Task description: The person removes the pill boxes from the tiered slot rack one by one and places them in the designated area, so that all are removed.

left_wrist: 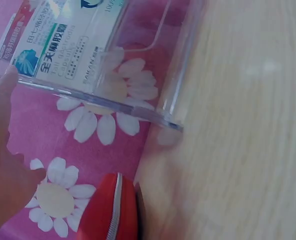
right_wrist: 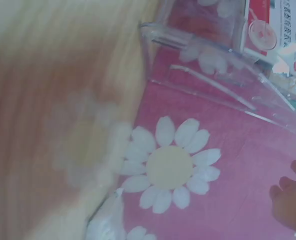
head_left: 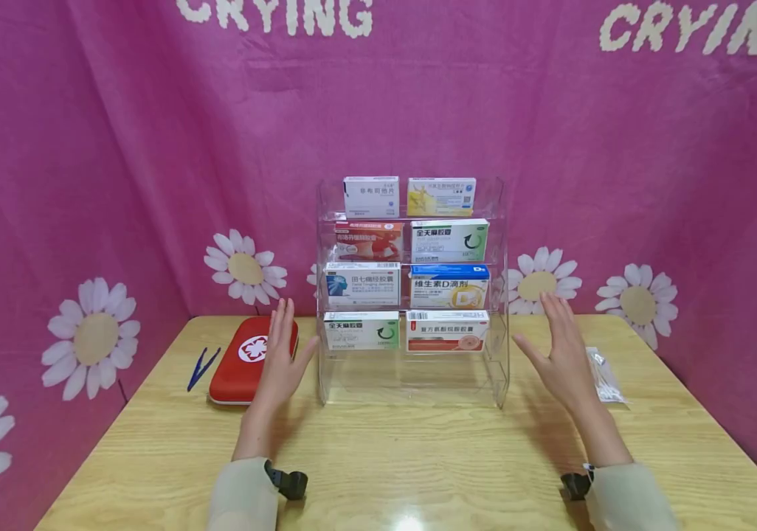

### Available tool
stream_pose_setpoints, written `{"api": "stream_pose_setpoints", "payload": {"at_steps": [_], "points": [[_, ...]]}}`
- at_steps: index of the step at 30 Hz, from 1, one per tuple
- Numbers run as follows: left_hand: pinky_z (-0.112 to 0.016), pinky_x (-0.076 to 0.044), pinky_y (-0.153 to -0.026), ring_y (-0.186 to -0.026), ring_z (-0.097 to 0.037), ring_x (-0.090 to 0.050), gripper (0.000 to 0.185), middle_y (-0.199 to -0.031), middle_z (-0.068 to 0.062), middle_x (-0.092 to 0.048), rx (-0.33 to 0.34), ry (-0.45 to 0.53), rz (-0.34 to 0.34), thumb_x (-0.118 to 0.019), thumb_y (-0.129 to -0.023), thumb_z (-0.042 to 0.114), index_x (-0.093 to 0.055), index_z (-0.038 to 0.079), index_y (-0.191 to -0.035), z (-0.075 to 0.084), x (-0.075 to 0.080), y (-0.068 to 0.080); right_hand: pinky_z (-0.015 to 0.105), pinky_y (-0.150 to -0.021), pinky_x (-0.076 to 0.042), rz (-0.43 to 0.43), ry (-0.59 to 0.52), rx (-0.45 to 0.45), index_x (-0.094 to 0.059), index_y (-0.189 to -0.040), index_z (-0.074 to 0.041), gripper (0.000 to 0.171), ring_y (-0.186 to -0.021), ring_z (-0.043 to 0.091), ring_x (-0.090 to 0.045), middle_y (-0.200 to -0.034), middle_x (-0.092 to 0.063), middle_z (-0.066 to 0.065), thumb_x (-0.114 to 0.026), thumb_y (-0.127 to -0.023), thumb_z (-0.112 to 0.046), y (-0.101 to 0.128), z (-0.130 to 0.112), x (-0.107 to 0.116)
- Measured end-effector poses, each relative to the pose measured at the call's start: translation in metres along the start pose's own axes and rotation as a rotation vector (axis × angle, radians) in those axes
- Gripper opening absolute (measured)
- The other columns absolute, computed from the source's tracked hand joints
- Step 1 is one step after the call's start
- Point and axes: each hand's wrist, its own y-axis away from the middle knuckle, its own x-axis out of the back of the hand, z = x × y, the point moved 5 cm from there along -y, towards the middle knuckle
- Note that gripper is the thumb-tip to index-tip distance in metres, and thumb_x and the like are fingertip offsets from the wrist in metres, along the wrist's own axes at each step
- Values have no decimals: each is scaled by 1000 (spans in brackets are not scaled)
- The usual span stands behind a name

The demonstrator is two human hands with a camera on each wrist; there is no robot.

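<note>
A clear plastic display rack (head_left: pixel 412 380) stands on the table, with medicine boxes in two columns on its upper tiers. Its lowest tier holds no box. My left hand (head_left: pixel 283 369) is raised at the rack's left side, fingers straight and thumb spread toward it, holding nothing. On the other side my right hand (head_left: pixel 563 361) is held up the same way, also with nothing in it. In the bottom row are a green-and-white box (head_left: pixel 361 330) and a red-and-white box (head_left: pixel 448 332). Part of the left hand (left_wrist: pixel 5 160) shows beside the rack in the left wrist view.
Left of the rack lies a red zip case (head_left: pixel 235 380) with a white cross emblem, partly behind my left hand. Blue tweezers (head_left: pixel 201 371) lie beside it. Behind my right hand is a small clear bag of white items (head_left: pixel 607 380). A pink daisy-print curtain (head_left: pixel 418 88) surrounds the table.
</note>
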Motion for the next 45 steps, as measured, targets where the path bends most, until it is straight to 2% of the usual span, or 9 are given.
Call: {"api": "stream_pose_setpoints", "payload": {"at_steps": [4, 8, 11, 13, 16, 22, 27, 31, 45], "points": [[-61, -18, -124, -154, -33, -9, 83, -167, -7, -9, -10, 66, 8, -63, -95, 26, -11, 20, -159, 5, 0, -4, 56, -124, -21, 109, -39, 109, -32, -153, -11, 83, -147, 41, -27, -156, -34, 21, -75, -82, -10, -4, -16, 0], [-56, -23, -124, -152, -33, -19, 84, -166, -10, -16, -7, 107, 21, -67, -93, 20, -15, 18, -158, 7, 0, -7, 34, -125, -28, 206, -31, 254, -42, -147, -8, 86, -137, 42, -41, -147, -46, 22, -81, -71, 0, -8, -32, -1], [-53, -29, -121, -150, -35, -26, 83, -163, -13, -23, -6, 168, 37, -69, -91, 14, -19, 15, -157, 6, 0, -9, 18, -122, -27, 216, -28, 320, -46, -144, -6, 84, -132, 40, -47, -143, -51, 22, -82, -69, 2, -11, -39, -4], [-50, -33, -119, -148, -36, -30, 82, -161, -15, -28, -12, 227, 51, -69, -90, 9, -22, 12, -156, 7, 0, -11, 15, -121, -27, 194, -27, 342, -47, -143, -5, 81, -132, 37, -49, -140, -53, 22, -81, -70, 2, -14, -42, -7], [-50, -35, -116, -146, -35, -35, 78, -158, -17, -35, -27, 303, 59, -69, -88, 4, -28, 9, -154, 7, -1, -13, 17, -120, -29, 155, -15, 364, -50, -141, -7, 76, -131, 35, -50, -138, -55, 20, -81, -72, 0, -16, -46, -12], [-43, -38, -115, -142, -34, -42, 71, -152, -18, -44, -27, 310, 51, -68, -88, 3, -35, 8, -151, 5, -3, -14, 16, -118, -33, 107, 28, 425, -59, -133, -5, 61, -121, 37, -55, -132, -59, 20, -80, -75, -3, -18, -54, -22], [-40, -40, -114, -139, -36, -45, 67, -150, -20, -46, -52, 326, 28, -68, -88, 1, -39, 4, -149, 5, -5, -14, 35, -104, -50, 92, 76, 471, -64, -125, -2, 54, -115, 35, -60, -125, -63, 20, -80, -74, 0, -21, -58, -30], [-39, -42, -112, -136, -36, -48, 63, -146, -21, -50, -81, 343, 26, -68, -87, -2, -44, 1, -145, 7, -6, -15, 49, -96, -54, 66, 104, 464, -65, -123, -2, 51, -113, 36, -61, -121, -65, 20, -80, -74, 2, -23, -58, -35], [-38, -51, -102, -123, -37, -60, 53, -134, -23, -60, -115, 291, 57, -70, -85, -2, -55, 1, -137, 8, -4, -17, 50, -92, -57, 31, 127, 432, -69, -111, -2, 34, -104, 35, -64, -111, -68, 19, -77, -78, 4, -24, -58, -43]]}}
